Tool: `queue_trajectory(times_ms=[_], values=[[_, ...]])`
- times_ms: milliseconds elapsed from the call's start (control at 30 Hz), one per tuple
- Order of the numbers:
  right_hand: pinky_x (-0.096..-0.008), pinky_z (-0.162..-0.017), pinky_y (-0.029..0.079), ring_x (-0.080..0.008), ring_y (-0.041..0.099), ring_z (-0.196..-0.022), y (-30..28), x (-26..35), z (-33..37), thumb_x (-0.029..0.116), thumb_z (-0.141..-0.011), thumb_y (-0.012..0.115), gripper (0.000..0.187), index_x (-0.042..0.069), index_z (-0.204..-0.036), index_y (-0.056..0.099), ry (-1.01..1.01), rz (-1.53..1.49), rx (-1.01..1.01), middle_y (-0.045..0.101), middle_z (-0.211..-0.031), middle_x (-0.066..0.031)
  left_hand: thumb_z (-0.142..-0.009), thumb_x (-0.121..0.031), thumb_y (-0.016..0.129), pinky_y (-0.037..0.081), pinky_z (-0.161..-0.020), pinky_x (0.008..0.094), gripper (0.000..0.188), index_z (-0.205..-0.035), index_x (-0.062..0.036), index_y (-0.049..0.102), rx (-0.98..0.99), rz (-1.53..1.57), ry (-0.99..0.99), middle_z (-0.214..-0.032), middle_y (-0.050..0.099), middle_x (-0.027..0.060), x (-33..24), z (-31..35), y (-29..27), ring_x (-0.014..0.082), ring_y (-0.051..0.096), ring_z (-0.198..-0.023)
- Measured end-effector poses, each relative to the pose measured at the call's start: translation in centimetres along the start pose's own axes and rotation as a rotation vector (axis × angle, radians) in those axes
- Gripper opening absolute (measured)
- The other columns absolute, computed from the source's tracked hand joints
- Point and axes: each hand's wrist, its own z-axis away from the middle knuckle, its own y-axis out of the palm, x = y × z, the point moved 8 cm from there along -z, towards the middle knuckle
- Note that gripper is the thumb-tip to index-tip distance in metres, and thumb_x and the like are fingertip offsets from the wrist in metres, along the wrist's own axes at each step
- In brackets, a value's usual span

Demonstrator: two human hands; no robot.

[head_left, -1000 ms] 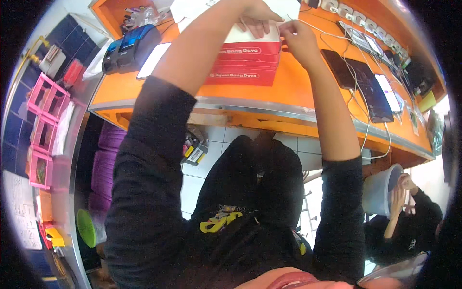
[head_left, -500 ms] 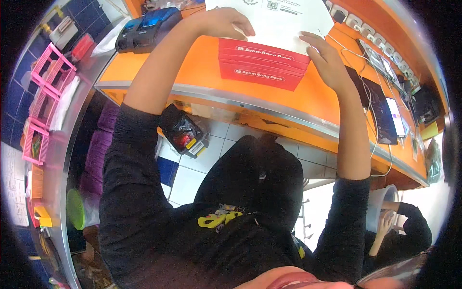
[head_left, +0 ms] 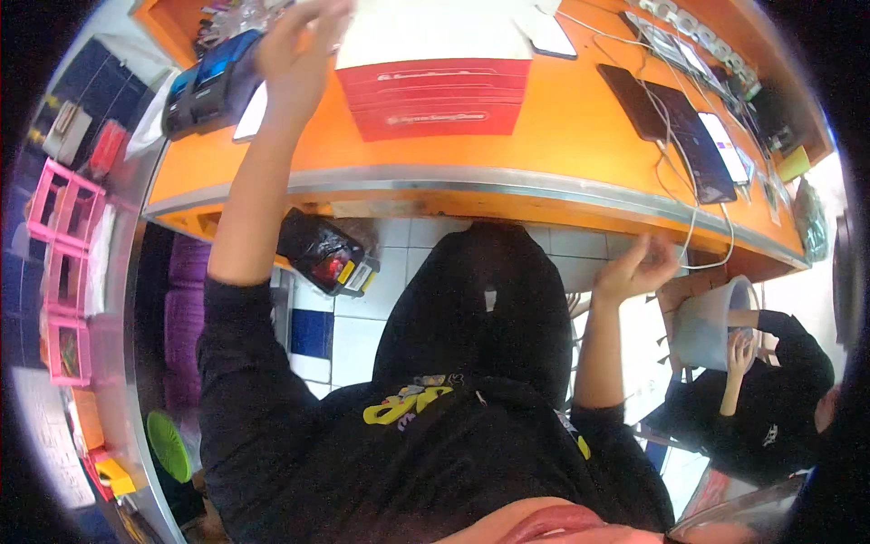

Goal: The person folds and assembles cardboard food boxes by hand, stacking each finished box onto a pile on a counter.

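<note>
A stack of red and white food cartons (head_left: 439, 100) lies on the orange counter in front of me, white on top with red front faces. Just left of the stack, my left hand (head_left: 304, 41) is raised over the counter. Its fingers are apart, a little blurred, and I see nothing held in them. My right hand (head_left: 642, 267) hangs in the air below the counter's front edge, away from the cartons. Motion softens its loosely bent fingers, and no object shows in that hand.
On the orange counter (head_left: 299, 177) are a black and blue device (head_left: 213, 82), a dark tablet (head_left: 698, 154), phones and white cables (head_left: 666, 118). Pink baskets (head_left: 68, 281) stand at left. At right, another person (head_left: 770, 363) reaches into a pale bucket (head_left: 702, 326).
My right hand has left the cartons and dropped toward me, below the counter edge. My left hand has come off them to the left. The view has shifted, showing the cartons farther left.
</note>
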Motion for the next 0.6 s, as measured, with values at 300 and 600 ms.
queue_trajectory(times_ms=[300,600], values=[[-0.0658,-0.107,0.017,-0.0483,0.012,-0.14,-14.5,-23.3,16.9,0.079,-0.077,0.044,0.11,-0.002,-0.147,0.019,0.904,1.606,0.696,0.014,-0.152,-0.0295,-0.089,-0.013,0.062,0.047,-0.071,0.0298,0.011,-0.095,-0.0051,0.067,0.914,0.342,-0.607,-0.082,0.063,0.0059,-3.8,38.1,15.3,0.0157,0.061,-0.079],[-0.0358,-0.07,0.053,-0.027,0.069,-0.07,-20.4,-22.2,11.5,0.028,-0.082,0.065,0.029,0.002,-0.074,0.073,0.973,1.043,0.456,0.069,-0.072,-0.0179,-0.098,-0.017,0.049,0.054,-0.085,0.0339,0.026,-0.121,-0.0034,0.053,1.046,0.834,-1.627,-0.091,0.057,0.0051,-1.0,50.2,22.2,0.0187,0.063,-0.092]])
